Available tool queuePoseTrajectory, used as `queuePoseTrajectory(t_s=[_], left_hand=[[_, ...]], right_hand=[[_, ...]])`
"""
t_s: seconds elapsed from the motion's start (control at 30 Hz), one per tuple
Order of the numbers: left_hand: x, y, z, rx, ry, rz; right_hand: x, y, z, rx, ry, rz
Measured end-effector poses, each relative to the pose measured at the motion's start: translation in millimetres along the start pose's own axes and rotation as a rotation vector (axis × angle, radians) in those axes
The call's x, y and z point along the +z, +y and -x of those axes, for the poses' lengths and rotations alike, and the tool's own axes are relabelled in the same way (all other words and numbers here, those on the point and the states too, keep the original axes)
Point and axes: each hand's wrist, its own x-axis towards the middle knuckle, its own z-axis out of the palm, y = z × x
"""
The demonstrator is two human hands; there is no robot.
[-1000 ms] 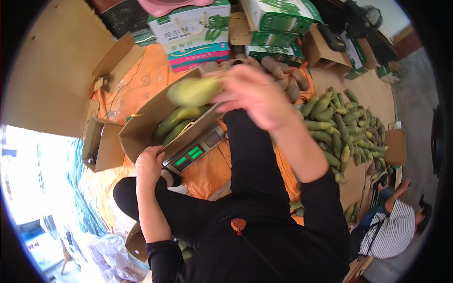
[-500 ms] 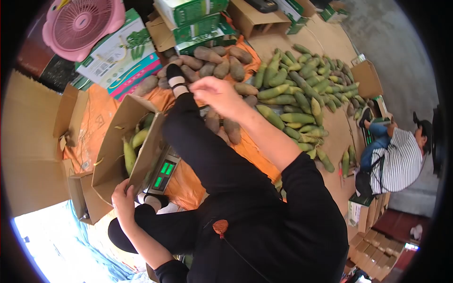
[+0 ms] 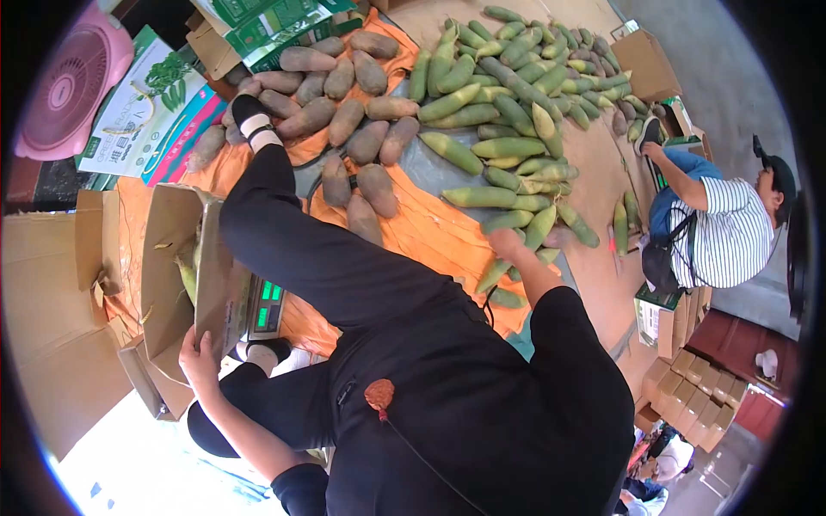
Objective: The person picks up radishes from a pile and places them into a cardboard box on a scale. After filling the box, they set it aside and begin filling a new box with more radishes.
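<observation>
My left hand [image 3: 200,361] has its fingers closed on the edge of an open cardboard box [image 3: 225,284]. Green radishes [image 3: 187,277] show inside the box, partly hidden by its wall. Beside it a scale [image 3: 267,305] shows lit green digits. On the right, my right hand [image 3: 506,243] reaches to the lower end of a pile of green radishes [image 3: 508,150]; its fingers are partly hidden, and whether it grips one is unclear. Brown-skinned roots [image 3: 346,122] lie left of the pile on orange cloth [image 3: 422,236].
A pink fan [image 3: 76,82] and a printed carton [image 3: 142,107] stand at the upper left. At the right a person in a striped shirt [image 3: 731,232] sits by stacked cardboard boxes [image 3: 688,391]. Green cartons [image 3: 275,30] stand at the top.
My right hand has moved from above the brown roots to the lower green radishes. My left hand stays at the box edge. The view has shifted right.
</observation>
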Motion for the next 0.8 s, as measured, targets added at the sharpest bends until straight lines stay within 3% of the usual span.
queuePoseTrajectory(t_s=[0.13, 0.17, 0.27, 0.37, 0.47, 0.63, 0.8], left_hand=[[4.6, 5.6, -0.7, 0.033, 0.014, -0.036], [6.2, 7.1, -1.4, 0.040, 0.007, -0.039], [7.5, 19.5, 0.2, 0.012, -0.002, -0.159], [6.9, 34.9, 4.1, -0.139, -0.048, -0.184], [11.9, -5.8, -5.7, 0.020, 0.009, -0.212], [14.1, -13.1, -7.6, 0.034, 0.035, -0.239], [12.7, 0.0, -4.1, -0.003, 0.033, -0.226]], right_hand=[[39.4, -22.6, 19.4, -0.024, -0.098, -0.252], [47.7, -28.2, 20.3, 0.183, -0.174, -0.628], [90.6, -42.4, 15.6, 0.493, -0.255, -1.177], [129.8, -52.4, 11.9, 0.660, -0.279, -1.433], [77.5, -48.3, 30.4, 0.857, -0.318, -1.613], [80.1, -48.7, 41.6, 1.004, -0.193, -1.792], [74.4, -46.6, 44.2, 1.181, 0.185, -1.812]])
